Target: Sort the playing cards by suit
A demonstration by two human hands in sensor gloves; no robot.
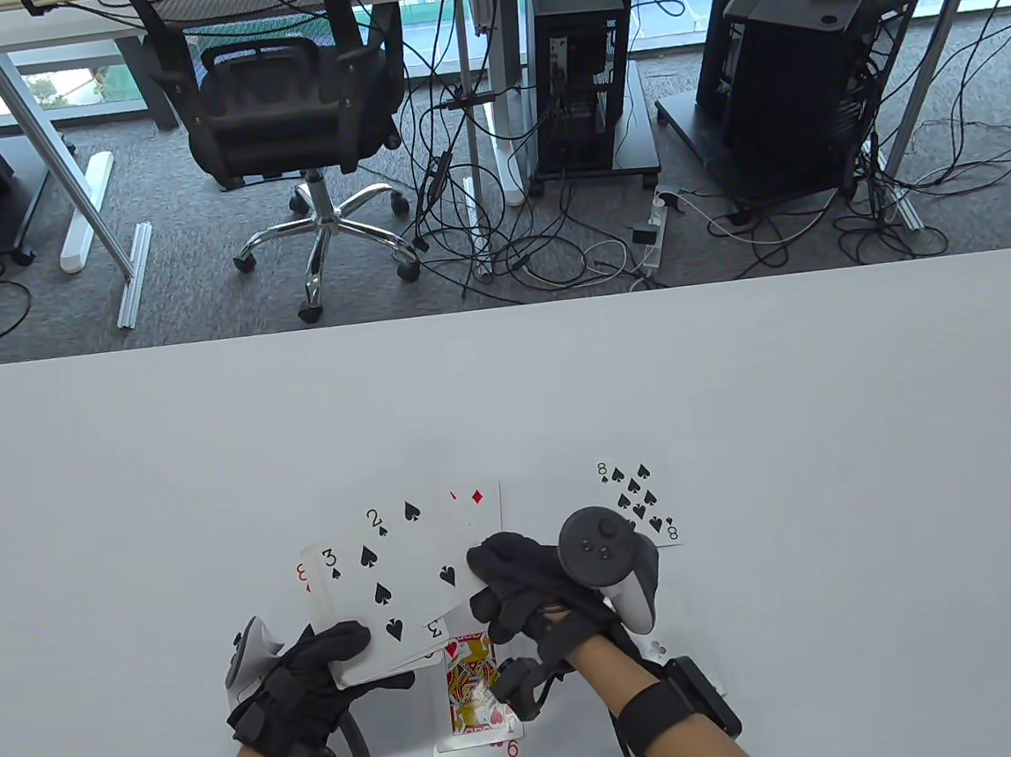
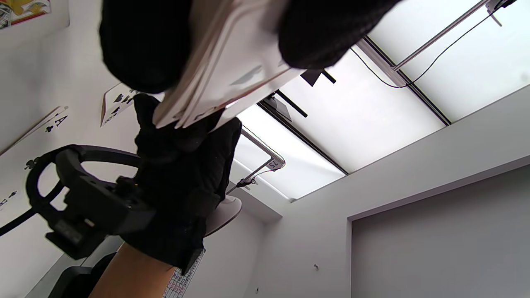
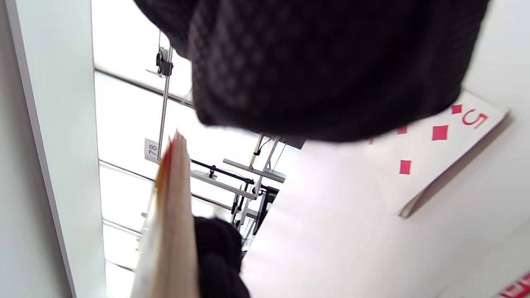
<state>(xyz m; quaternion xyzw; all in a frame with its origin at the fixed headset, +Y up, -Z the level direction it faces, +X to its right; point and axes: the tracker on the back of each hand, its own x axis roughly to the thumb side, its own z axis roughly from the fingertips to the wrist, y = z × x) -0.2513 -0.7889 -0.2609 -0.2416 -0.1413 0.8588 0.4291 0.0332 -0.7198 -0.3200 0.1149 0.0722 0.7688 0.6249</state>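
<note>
left hand (image 1: 306, 679) gripping fanned cards (image 1: 399, 573), 3 and 2 of spades readable; right hand (image 1: 541, 587) pinching the 2; 8 of spades (image 1: 640, 501) at 2 o'clock.

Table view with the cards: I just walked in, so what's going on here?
A person in black sensor gloves is sorting playing cards. The left hand holds a fanned stack with the 3 and 2 of spades on top, while the right hand touches the fan. An 8 of spades lies alone on the white table; a heart face card lies near the wrists.
</note>
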